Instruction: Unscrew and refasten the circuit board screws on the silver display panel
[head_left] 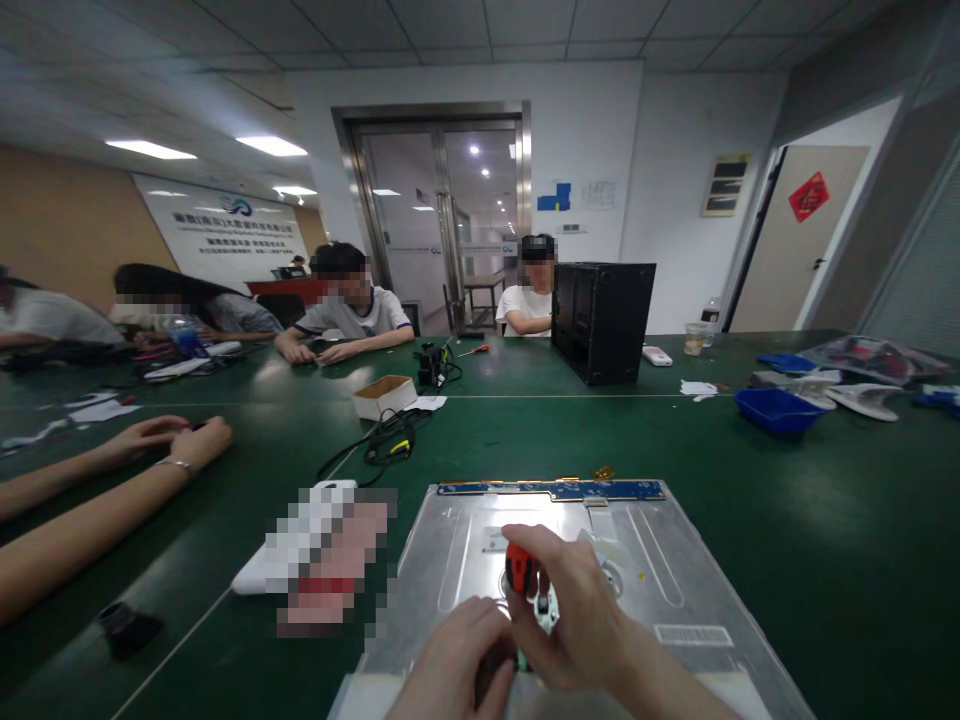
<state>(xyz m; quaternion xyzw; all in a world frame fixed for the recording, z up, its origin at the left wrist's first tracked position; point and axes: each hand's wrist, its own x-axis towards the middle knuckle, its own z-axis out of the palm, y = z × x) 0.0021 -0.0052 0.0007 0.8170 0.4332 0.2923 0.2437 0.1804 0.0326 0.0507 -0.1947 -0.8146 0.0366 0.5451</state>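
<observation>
Over the flat silver metal panel (637,555), our right grip (577,605) pinches a red-and-black tool handle (517,568); our left grip (459,660) we cannot judge. Uneven pressure could skid it.

Green table (847,520), crossed by thin pale lines (510,397). Laid nearest: display panel (645,600), metal back up, blue circuit strip (525,490) along far side. Left of panel: white object (255,575), partly blurred out; small black piece (127,628). Farther off: black cables (386,437) near open cardboard box (386,405), red-handled screwdriver (478,350), upright black computer case (606,322). Toward right: blue tray (778,412), plastic cup (694,340).
</observation>
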